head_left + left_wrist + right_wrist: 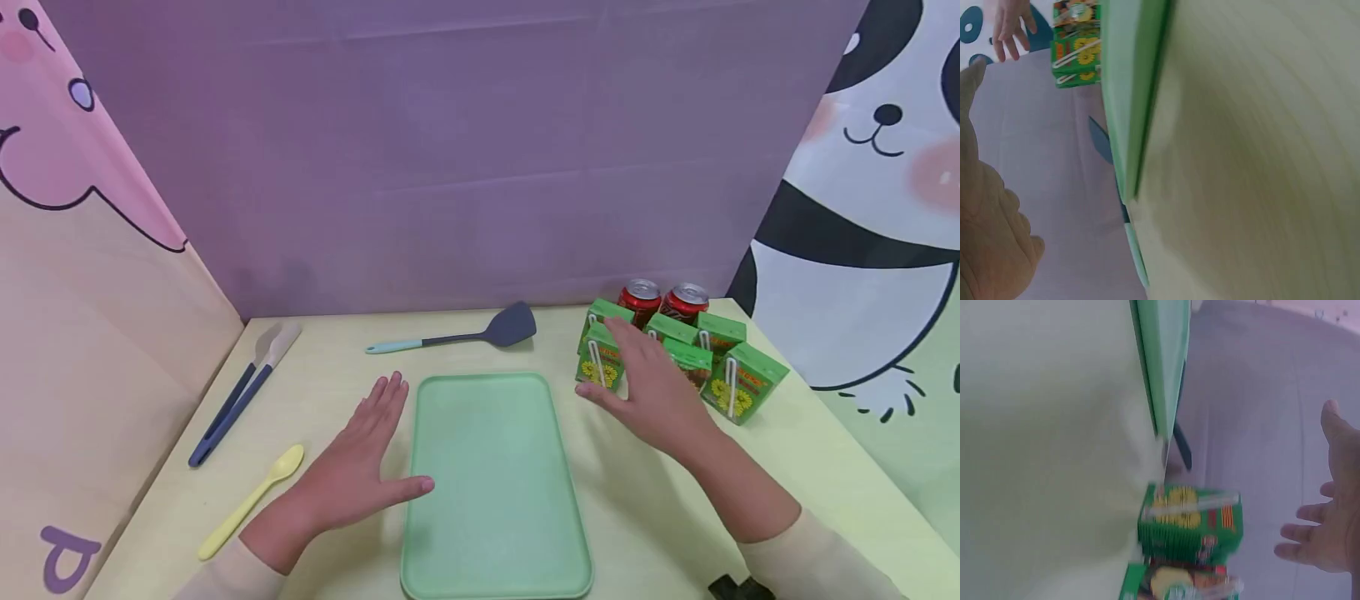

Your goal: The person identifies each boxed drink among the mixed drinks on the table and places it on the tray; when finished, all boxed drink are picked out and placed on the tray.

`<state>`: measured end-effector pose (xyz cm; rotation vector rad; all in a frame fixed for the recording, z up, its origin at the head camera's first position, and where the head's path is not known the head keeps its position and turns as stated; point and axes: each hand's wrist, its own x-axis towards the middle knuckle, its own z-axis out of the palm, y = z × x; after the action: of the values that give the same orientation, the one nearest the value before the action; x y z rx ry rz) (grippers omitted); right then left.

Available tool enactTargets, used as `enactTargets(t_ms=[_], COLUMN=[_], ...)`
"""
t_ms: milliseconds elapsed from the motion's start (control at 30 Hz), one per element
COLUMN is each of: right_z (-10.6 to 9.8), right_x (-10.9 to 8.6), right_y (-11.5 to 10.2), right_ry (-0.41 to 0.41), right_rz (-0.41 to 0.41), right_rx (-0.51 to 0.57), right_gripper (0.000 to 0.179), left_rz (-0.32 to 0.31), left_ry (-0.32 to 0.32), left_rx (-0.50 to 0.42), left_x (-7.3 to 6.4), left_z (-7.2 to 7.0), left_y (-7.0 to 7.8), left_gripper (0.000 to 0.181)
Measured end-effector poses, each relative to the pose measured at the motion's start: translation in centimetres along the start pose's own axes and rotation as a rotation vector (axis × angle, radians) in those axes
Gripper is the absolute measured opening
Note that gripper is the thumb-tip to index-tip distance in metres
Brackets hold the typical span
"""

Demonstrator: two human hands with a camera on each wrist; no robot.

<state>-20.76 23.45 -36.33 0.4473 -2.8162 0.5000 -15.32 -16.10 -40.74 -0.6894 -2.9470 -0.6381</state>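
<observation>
My left hand (352, 467) hovers over the left edge of a green tray (491, 483), fingers straight, thumb stretched out toward the tray, holding nothing. My right hand (656, 392) is held above the table by a group of green juice boxes (600, 357), its fingers extended and overlapping some of them in the head view. In the right wrist view a gap shows between that hand (1329, 512) and the nearest juice box (1191, 519). White straws are fixed to the boxes' sides. Two red soda cans (641, 302) stand behind them.
A spatula (480, 333) with a dark head lies behind the tray. Blue-handled tongs (243, 396) and a yellow spoon (255, 500) lie on the left of the table. A purple backdrop (480, 167) rises at the table's far edge. Something black (738, 588) shows at the right sleeve.
</observation>
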Motion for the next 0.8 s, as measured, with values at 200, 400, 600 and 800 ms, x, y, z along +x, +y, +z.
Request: enactTargets(t_ms=[200,400,600,800], right_z=[-1.0,-0.6,0.2,0.8], right_x=[1.9,3.0,4.0,4.9], right_y=[2.9,4.4,4.4,4.5], right_ry=[-0.032,-0.103,-0.146,-0.142], right_rz=[0.088,0.140,0.162,0.171], right_rx=[0.088,0.064,0.024,-0.015], right_gripper=[0.101,0.099,0.087,0.078], left_rz=[-0.012,-0.021,-0.017,0.066], left_ry=[-0.151,-0.270,-0.365,-0.366], left_rx=[0.014,-0.006,-0.047,-0.012], left_x=[-1.8,-3.7,-5.0,-5.6], left_z=[0.0,1.1,2.2,2.9], left_y=[-0.5,0.4,0.9,0.3], left_gripper=[0.123,0.128,0.131,0.128])
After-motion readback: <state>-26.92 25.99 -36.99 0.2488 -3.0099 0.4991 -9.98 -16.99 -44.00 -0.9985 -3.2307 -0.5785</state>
